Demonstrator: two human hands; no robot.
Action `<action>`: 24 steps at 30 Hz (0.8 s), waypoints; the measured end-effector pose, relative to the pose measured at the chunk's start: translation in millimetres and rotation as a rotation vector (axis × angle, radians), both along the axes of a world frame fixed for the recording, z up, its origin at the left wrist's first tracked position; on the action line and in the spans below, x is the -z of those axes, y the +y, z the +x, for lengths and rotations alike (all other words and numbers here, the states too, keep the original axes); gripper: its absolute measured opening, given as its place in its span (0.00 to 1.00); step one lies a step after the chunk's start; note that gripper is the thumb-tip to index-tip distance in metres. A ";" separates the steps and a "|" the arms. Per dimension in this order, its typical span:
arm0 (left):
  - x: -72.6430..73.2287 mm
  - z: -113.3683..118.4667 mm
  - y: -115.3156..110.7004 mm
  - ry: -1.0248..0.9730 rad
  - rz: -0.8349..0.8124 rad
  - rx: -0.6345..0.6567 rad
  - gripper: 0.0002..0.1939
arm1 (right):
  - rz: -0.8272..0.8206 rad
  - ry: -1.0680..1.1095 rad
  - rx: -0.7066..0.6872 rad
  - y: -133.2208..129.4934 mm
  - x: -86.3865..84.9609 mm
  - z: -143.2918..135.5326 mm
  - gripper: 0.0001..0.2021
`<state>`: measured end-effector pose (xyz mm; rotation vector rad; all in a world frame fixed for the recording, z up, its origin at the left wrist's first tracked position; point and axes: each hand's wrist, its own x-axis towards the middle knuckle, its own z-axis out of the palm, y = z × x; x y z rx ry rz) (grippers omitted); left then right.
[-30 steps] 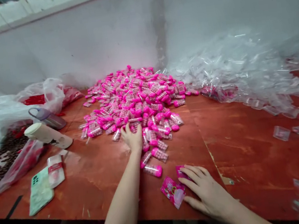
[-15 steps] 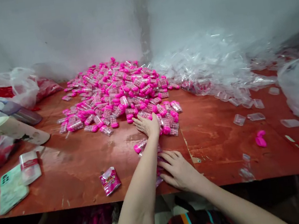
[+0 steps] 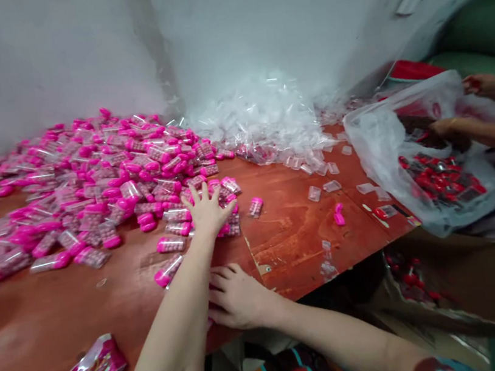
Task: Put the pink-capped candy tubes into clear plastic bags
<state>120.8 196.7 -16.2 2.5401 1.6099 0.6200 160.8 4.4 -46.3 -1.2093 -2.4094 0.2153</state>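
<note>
Reaching with the left hand (image 3: 207,211) over the near right edge of a heap of pink-capped tubes (image 3: 126,159).
Spreads the left fingers wide above and against the tubes, with more just left of the wrist; lays the right hand (image 3: 242,297) near the front edge of the red table (image 3: 290,228), with fingers bent and tips partly hidden behind the left forearm; cannot tell whether pinching anything.
</note>
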 end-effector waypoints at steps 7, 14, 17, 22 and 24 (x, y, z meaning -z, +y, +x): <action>-2.5 -1.9 -14.9 0.110 -0.005 0.036 0.25 | 0.006 0.012 0.006 1.1 -0.3 0.3 0.18; -12.7 -39.5 -12.1 0.213 0.013 -0.049 0.20 | -0.002 0.059 0.005 0.0 -7.5 2.8 0.18; -16.6 -5.5 0.3 0.201 0.117 -0.079 0.22 | 0.021 0.080 0.014 1.6 2.7 -0.1 0.19; -21.6 45.3 66.1 0.199 0.091 0.043 0.24 | 0.205 0.056 0.039 17.4 27.0 -13.3 0.13; -26.7 48.1 103.5 0.198 0.068 0.016 0.28 | 0.191 0.039 0.066 22.5 25.0 -15.2 0.04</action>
